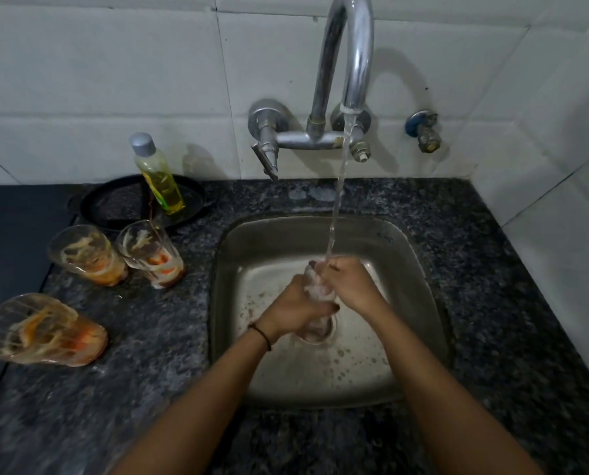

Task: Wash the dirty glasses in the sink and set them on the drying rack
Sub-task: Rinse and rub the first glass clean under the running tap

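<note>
Over the steel sink (238, 255) my left hand (296, 311) grips the lower body of a clear glass (315, 284) held under the running water. My right hand (349, 282) curls round the glass's upper part, fingers at its rim where the stream lands. Most of the glass is hidden by both hands. Three dirty glasses with orange residue stand on the counter to the left: one far back (149, 253), one beside it (86, 255), and a larger-looking one nearest me (39, 330).
A chrome wall tap (346, 73) pours water into the sink. A bottle of yellow dish liquid (157, 174) stands on a black pan (121, 204) at the back left. Dark granite counter (492, 286) surrounds the sink. No drying rack is in view.
</note>
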